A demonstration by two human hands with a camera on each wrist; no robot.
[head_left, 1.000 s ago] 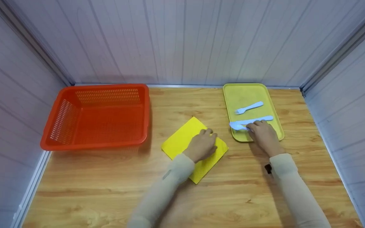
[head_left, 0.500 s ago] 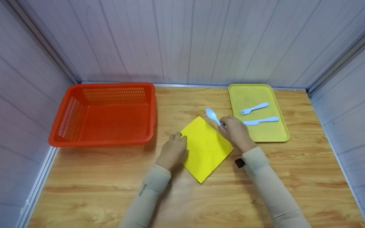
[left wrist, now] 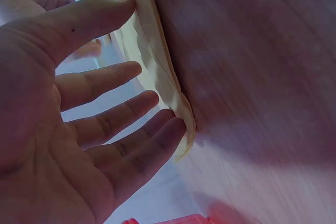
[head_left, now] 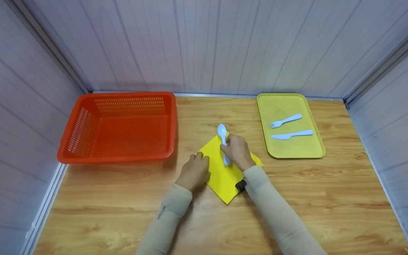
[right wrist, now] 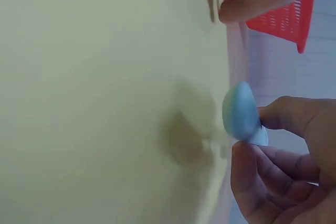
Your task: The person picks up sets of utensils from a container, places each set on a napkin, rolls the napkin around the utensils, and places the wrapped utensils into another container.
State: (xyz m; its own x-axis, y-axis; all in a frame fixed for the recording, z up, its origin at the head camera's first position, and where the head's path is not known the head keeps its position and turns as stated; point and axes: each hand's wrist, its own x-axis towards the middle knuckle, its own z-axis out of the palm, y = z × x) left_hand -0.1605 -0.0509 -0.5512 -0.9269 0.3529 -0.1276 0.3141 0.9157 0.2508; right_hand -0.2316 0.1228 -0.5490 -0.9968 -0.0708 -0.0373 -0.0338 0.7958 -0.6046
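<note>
The spoon (head_left: 222,134) is pinched by its handle between the thumb and fingers of the right hand (head_left: 238,151), just above the yellow cloth (head_left: 227,184) at mid-frame; by this hold its bowl, pointed up the frame, is presumably left untouched. The left hand (head_left: 193,172) is placed with loosely spread fingers at the cloth's left edge, perhaps to steady it. The fork (head_left: 285,120) and knife (head_left: 292,135) are laid apart on the tray (head_left: 282,102), upper right, likely for separate access. The basket (head_left: 115,159) is set at left. Sleeve (head_left: 166,216) lettering cannot be read.
</note>
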